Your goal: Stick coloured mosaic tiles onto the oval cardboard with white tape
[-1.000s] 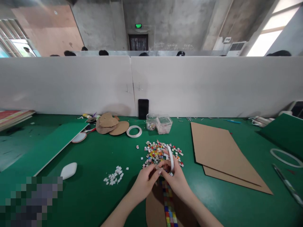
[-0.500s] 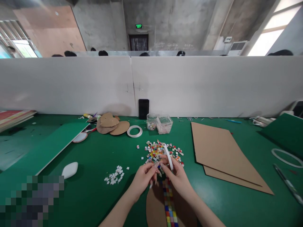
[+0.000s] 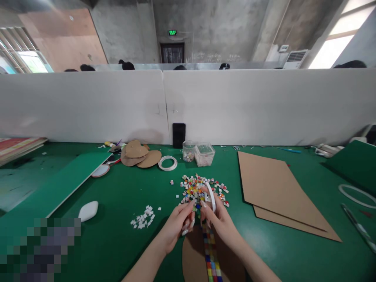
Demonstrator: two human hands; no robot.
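My right hand [image 3: 219, 217] has a thin white ring [image 3: 212, 197], like a narrow tape roll, hooked over its fingers. Thumb and fingertips of that hand are pinched together. Close by, my left hand [image 3: 177, 221] is closed, thumb against the fingers; anything in its pinch is too small to make out. A small gap separates the two hands. Beneath them lies a round brown cardboard piece [image 3: 194, 256], crossed by a band of coloured mosaic tiles [image 3: 212, 258]. Just beyond the fingers is a heap of loose mosaic tiles [image 3: 192, 186], partly hidden by my hands.
White scraps [image 3: 143, 217] and a white rounded case [image 3: 88, 211] lie to the left. Clear boxes [image 3: 205, 154], a white tape ring [image 3: 167, 163] and cardboard discs [image 3: 149, 159] are farther back. Large cardboard sheets [image 3: 273, 184] lie right. A white partition [image 3: 249, 107] borders the table.
My fingertips, close together before, have drawn slightly apart. The white ring on my right hand has turned and shows more of its loop.
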